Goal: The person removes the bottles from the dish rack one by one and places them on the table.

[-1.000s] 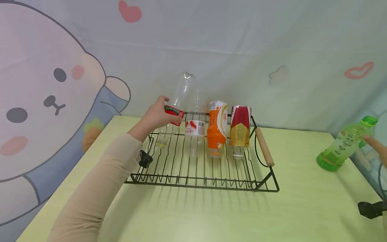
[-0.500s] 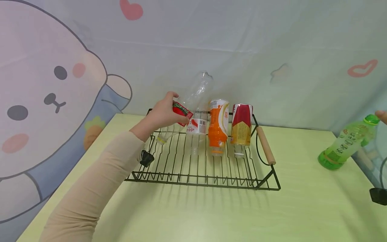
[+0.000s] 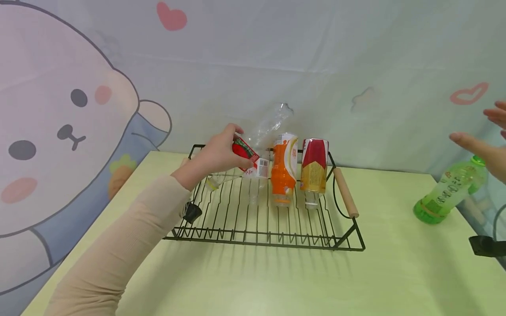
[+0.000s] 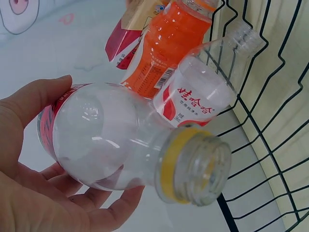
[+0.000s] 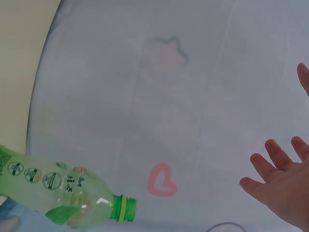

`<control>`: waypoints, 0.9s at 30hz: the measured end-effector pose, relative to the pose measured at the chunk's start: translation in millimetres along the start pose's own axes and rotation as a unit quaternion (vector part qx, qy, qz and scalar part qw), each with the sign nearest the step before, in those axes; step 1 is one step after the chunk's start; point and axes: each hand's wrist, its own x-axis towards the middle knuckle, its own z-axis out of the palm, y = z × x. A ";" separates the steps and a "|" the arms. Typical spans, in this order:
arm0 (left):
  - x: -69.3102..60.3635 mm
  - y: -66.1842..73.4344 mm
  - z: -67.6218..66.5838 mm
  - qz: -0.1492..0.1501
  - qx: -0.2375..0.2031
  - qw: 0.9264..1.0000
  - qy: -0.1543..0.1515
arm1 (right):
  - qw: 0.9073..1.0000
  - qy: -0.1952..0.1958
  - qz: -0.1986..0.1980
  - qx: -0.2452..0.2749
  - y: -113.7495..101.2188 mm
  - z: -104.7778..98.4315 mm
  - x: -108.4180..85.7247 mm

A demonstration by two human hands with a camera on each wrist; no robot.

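My left hand (image 3: 221, 151) grips a clear plastic bottle (image 4: 96, 135) with a red label, fingers and thumb around its body. It leans over the left part of the black wire rack (image 3: 261, 242), its capless neck with a yellow ring pointing down and left, its base up to the right. Beside it on the rack rests a clear bottle with a white-and-red label (image 4: 193, 99), partly hidden in the head view. At the right edge, my right hand (image 3: 494, 156) has its fingers spread and holds nothing. Near it a green bottle (image 3: 450, 188) stands on the table, capped.
An orange-labelled bottle (image 3: 283, 166) and a red-and-gold-labelled bottle (image 3: 314, 164) lie neck-down on the rack. The rack has a wooden handle (image 3: 345, 192) on its right side. A printed cloth (image 3: 316, 57) hangs behind the yellow-green table (image 3: 395, 272).
The clear bottle in my left hand has tilted further, its base swinging right and its label shifting right. My right hand has left the green bottle, its fingers now spread.
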 end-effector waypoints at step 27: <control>-9.2 23.4 31.4 0.095 -0.011 0.993 -0.061 | 0.966 -0.201 -0.155 0.042 -82.7 22.1 -25.1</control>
